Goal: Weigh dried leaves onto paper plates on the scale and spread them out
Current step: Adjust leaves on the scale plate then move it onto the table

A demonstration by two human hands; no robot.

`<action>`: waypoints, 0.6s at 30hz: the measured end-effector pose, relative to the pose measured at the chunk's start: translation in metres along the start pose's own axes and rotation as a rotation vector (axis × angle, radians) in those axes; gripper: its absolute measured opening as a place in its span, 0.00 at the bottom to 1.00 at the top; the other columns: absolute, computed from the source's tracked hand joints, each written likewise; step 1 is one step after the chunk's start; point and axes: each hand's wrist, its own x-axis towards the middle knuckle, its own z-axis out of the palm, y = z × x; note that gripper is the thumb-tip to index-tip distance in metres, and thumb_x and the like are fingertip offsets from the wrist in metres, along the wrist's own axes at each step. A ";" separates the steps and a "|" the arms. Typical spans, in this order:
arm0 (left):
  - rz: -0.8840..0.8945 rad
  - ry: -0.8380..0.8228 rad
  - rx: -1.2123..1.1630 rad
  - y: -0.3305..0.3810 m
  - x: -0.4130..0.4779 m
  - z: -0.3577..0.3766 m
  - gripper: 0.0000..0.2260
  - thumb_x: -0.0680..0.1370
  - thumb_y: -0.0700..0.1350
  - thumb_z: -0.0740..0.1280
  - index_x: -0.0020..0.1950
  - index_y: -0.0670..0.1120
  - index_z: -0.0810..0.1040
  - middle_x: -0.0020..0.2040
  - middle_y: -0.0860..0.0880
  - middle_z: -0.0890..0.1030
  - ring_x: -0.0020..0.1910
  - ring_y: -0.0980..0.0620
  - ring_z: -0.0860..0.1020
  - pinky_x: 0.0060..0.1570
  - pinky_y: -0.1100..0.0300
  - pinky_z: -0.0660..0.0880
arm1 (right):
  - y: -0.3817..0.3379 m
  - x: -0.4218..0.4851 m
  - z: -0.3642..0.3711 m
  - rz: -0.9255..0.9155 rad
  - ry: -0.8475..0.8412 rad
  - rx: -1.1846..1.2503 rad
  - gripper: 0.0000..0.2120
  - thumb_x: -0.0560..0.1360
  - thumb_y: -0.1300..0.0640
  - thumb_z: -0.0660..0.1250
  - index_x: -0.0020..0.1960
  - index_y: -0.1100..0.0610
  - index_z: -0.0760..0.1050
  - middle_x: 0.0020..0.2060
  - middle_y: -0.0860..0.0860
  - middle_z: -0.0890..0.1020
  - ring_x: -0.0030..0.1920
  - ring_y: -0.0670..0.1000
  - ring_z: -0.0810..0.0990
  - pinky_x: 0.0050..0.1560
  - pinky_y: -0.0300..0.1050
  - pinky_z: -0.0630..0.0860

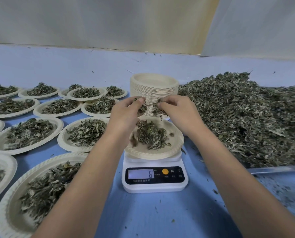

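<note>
Many filled plates [28, 133] are sitting leftward while the left hand [126, 112] and right hand [177, 112], each pinching a tuft of dried leaves [158, 108], are topping up the paper plate [143, 152] on the scale [160, 185] showing 6, likely calling next for gentle release, then spreading.

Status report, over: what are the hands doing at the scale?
Left hand, right hand each pinch leaves above plate. Plate on scale, small heap on it, display reads 6. Nothing in the way.

A smooth blue tabletop [152, 217] filled the foreground. Behind it rose a pale off-white wall [100, 21] (greyer panel [263, 26] at right).
</note>
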 end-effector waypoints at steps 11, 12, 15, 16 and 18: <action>0.117 -0.016 0.127 -0.003 -0.002 0.002 0.10 0.79 0.50 0.64 0.56 0.50 0.82 0.41 0.67 0.76 0.40 0.75 0.72 0.46 0.70 0.70 | -0.003 -0.003 0.001 -0.009 -0.009 0.006 0.16 0.75 0.53 0.64 0.47 0.66 0.80 0.42 0.60 0.82 0.38 0.56 0.76 0.37 0.45 0.69; 0.126 -0.018 0.132 -0.004 -0.002 0.002 0.11 0.79 0.50 0.64 0.57 0.50 0.81 0.41 0.68 0.75 0.39 0.76 0.71 0.45 0.72 0.69 | -0.003 -0.004 0.001 -0.013 -0.003 0.008 0.16 0.75 0.53 0.64 0.47 0.66 0.79 0.43 0.61 0.82 0.43 0.58 0.77 0.40 0.47 0.71; 0.150 0.004 0.116 -0.007 0.000 0.002 0.12 0.79 0.48 0.64 0.60 0.48 0.80 0.49 0.63 0.78 0.42 0.74 0.71 0.51 0.69 0.70 | -0.002 -0.003 0.001 -0.004 -0.008 0.034 0.12 0.75 0.54 0.65 0.41 0.61 0.82 0.32 0.49 0.82 0.31 0.48 0.73 0.35 0.44 0.69; 0.160 0.015 0.111 -0.008 0.000 0.002 0.12 0.79 0.48 0.65 0.61 0.47 0.80 0.51 0.61 0.79 0.41 0.74 0.72 0.49 0.72 0.70 | -0.001 -0.003 0.001 0.000 -0.006 0.042 0.10 0.75 0.55 0.65 0.39 0.57 0.82 0.28 0.43 0.79 0.28 0.42 0.70 0.32 0.38 0.67; 0.173 0.031 0.104 -0.009 0.002 0.002 0.12 0.79 0.46 0.65 0.60 0.46 0.80 0.47 0.62 0.79 0.34 0.76 0.74 0.36 0.80 0.69 | -0.001 -0.001 0.001 -0.001 0.005 0.035 0.07 0.74 0.56 0.66 0.39 0.51 0.81 0.24 0.36 0.75 0.27 0.35 0.71 0.30 0.28 0.63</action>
